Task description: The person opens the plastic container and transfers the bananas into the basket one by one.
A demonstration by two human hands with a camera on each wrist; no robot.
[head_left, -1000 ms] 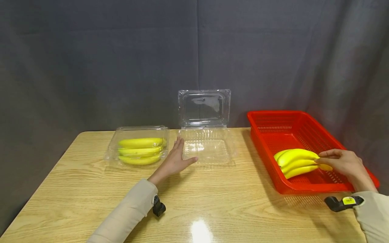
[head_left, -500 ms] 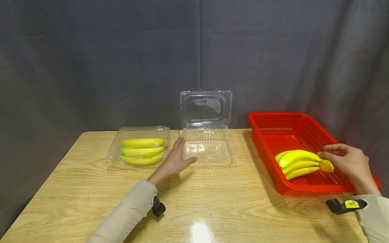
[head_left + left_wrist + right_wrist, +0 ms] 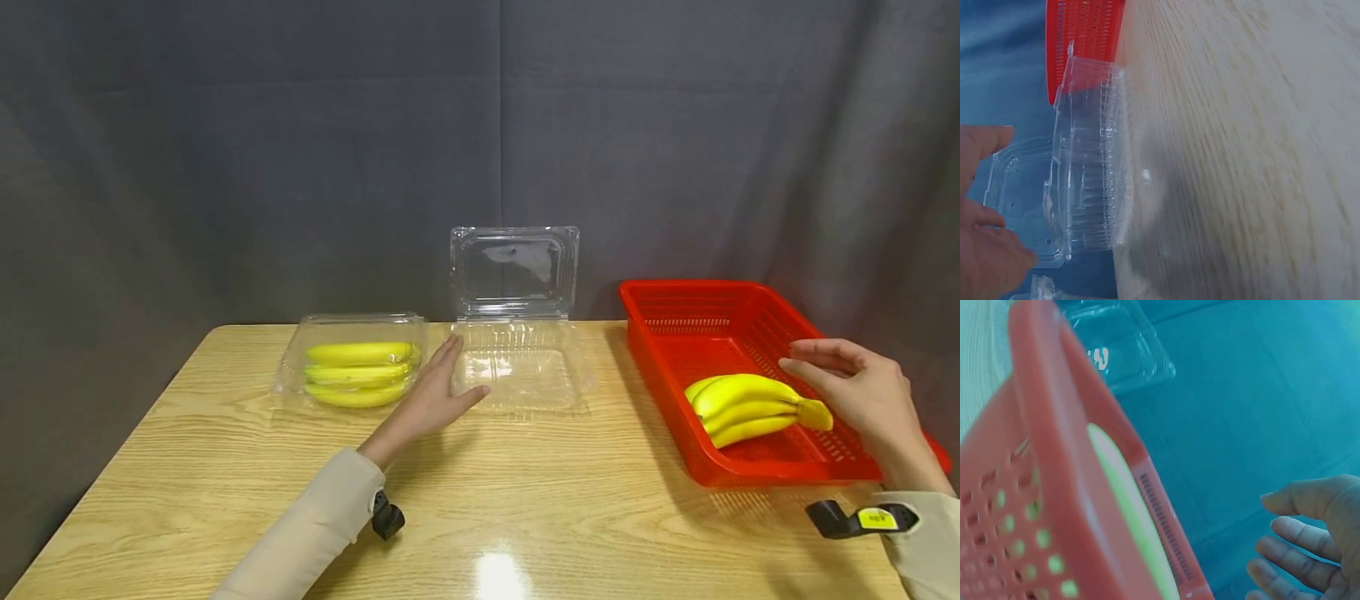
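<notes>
A bunch of bananas (image 3: 746,408) lies in the red plastic basket (image 3: 667,408), its stem end pointing right. My right hand (image 3: 862,392) hovers over the basket's right side, thumb and fingers apart and holding nothing. The left hand (image 3: 431,400) is spread at the left edge of an open clear clamshell container (image 3: 517,379), whose lid (image 3: 513,271) stands upright behind it. Whether the fingers touch the container is unclear. In the left wrist view, thumb and fingers stand apart beside the clear container (image 3: 1091,156). The right wrist view shows the right hand (image 3: 1310,544) loosely bent.
Left of the open container sits a shut clear clamshell (image 3: 288,367) with several bananas (image 3: 360,373) inside. A wooden table (image 3: 570,500) carries everything. A dark grey curtain (image 3: 337,167) hangs along the table's back edge.
My right hand has let go of the banana stem and risen slightly away from it. The bananas stay in the basket. The left hand keeps its place beside the open container.
</notes>
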